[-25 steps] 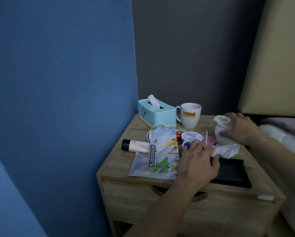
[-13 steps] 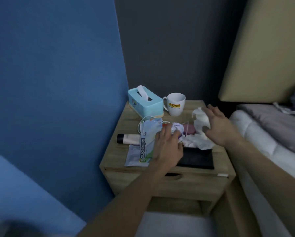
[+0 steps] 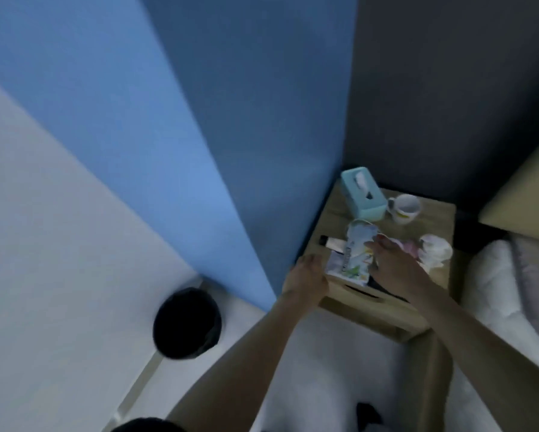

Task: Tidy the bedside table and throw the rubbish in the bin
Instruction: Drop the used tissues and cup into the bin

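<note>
The view has swung left and tilted, and the black bin (image 3: 187,322) now shows on the floor by the blue wall (image 3: 230,120), well apart from the bedside table (image 3: 430,219). The left hand (image 3: 308,275) has slid off the clutter to the table's front left corner, fingers loosely curled, holding nothing I can make out. The right hand (image 3: 396,263) has crossed over onto the scissors packet (image 3: 355,254); whether it grips is too blurred to tell. The crumpled tissue (image 3: 436,249) lies free beside it.

dim, bluish room light; whole frame motion-blurred, edges bent by wide-angle lens.
</note>
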Demonstrator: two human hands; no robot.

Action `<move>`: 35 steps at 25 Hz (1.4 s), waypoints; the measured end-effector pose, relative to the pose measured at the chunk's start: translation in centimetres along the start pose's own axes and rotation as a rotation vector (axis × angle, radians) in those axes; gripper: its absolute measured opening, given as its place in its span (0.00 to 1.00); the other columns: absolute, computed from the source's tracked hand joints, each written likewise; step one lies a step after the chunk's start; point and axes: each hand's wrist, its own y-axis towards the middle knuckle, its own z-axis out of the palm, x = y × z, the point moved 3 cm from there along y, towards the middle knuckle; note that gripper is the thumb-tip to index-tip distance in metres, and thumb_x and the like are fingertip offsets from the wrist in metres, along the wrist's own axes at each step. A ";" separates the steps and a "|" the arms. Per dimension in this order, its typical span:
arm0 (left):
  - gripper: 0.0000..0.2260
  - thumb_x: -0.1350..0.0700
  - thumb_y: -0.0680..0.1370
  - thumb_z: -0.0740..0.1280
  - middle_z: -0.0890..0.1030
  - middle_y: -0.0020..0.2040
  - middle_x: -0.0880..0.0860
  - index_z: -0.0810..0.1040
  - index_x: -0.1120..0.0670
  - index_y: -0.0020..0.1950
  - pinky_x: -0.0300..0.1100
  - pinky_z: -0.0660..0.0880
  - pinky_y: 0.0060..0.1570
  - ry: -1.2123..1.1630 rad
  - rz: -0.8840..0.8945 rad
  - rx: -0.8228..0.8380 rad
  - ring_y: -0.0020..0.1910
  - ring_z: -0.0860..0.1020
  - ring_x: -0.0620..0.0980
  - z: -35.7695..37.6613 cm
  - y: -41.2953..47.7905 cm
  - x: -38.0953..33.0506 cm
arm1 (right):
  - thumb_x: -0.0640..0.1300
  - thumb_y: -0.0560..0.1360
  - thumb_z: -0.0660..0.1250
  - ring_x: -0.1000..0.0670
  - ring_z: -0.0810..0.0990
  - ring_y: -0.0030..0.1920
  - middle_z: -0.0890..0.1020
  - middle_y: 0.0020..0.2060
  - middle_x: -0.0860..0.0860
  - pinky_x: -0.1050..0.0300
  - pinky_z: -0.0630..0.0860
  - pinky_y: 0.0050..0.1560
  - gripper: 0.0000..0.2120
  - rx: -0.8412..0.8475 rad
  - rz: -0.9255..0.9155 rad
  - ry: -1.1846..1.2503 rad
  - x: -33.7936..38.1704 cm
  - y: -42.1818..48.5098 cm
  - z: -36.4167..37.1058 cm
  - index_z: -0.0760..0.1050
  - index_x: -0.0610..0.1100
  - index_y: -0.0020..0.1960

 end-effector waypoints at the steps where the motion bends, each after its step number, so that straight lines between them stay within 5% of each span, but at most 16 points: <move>1: 0.20 0.63 0.75 0.59 0.71 0.67 0.59 0.67 0.60 0.68 0.48 0.67 0.62 -0.004 -0.027 -0.040 0.66 0.70 0.59 -1.1 -0.6 0.5 | 0.42 0.75 0.60 0.43 0.66 0.69 0.67 0.70 0.43 0.50 0.69 0.63 0.24 0.040 -0.056 -0.019 1.4 0.6 -0.3 0.62 0.42 0.71; 13: 0.19 0.61 0.76 0.60 0.72 0.67 0.57 0.69 0.57 0.68 0.50 0.68 0.63 -0.287 -0.690 -0.445 0.67 0.69 0.57 -1.8 -15.2 12.7 | 0.42 0.77 0.61 0.48 0.74 0.62 0.75 0.65 0.47 0.57 0.69 0.62 0.18 0.510 -0.858 -0.157 23.6 0.9 9.4 0.69 0.44 0.66; 22: 0.24 0.61 0.76 0.59 0.65 0.74 0.56 0.62 0.57 0.73 0.50 0.62 0.69 -0.358 -0.947 -0.394 0.72 0.62 0.55 13.2 -13.3 33.3 | 0.41 0.77 0.58 0.46 0.70 0.66 0.70 0.69 0.45 0.55 0.69 0.64 0.23 0.616 -0.930 -0.332 29.6 9.5 35.0 0.62 0.42 0.72; 26: 0.26 0.60 0.77 0.59 0.58 0.77 0.55 0.58 0.57 0.75 0.49 0.56 0.73 -0.307 -0.978 -0.386 0.77 0.54 0.53 21.4 -7.0 41.9 | 0.41 0.77 0.59 0.45 0.67 0.69 0.66 0.71 0.44 0.54 0.67 0.66 0.24 0.560 -1.058 -0.399 29.5 15.7 47.7 0.60 0.42 0.72; 29: 0.28 0.60 0.78 0.59 0.55 0.78 0.54 0.55 0.57 0.76 0.49 0.51 0.75 -0.223 -0.993 -0.404 0.78 0.49 0.52 26.4 -2.6 48.6 | 0.43 0.77 0.61 0.45 0.56 0.75 0.62 0.74 0.45 0.49 0.56 0.73 0.27 0.422 -1.201 -0.472 30.7 20.2 56.1 0.58 0.42 0.74; 32: 0.27 0.63 0.77 0.58 0.59 0.77 0.56 0.56 0.57 0.76 0.50 0.47 0.75 -0.208 -0.998 -0.296 0.77 0.51 0.55 30.6 -0.1 52.8 | 0.43 0.77 0.60 0.45 0.69 0.67 0.75 0.64 0.46 0.44 0.54 0.73 0.20 0.348 -1.275 -0.602 30.7 22.3 61.1 0.67 0.44 0.68; 35: 0.22 0.64 0.77 0.59 0.71 0.69 0.57 0.66 0.57 0.72 0.48 0.50 0.75 -0.185 -0.998 -0.293 0.73 0.62 0.56 32.7 1.0 54.0 | 0.35 0.76 0.59 0.44 0.77 0.54 0.81 0.52 0.45 0.48 0.64 0.67 0.15 0.268 -1.346 -0.562 30.3 22.4 62.6 0.75 0.41 0.60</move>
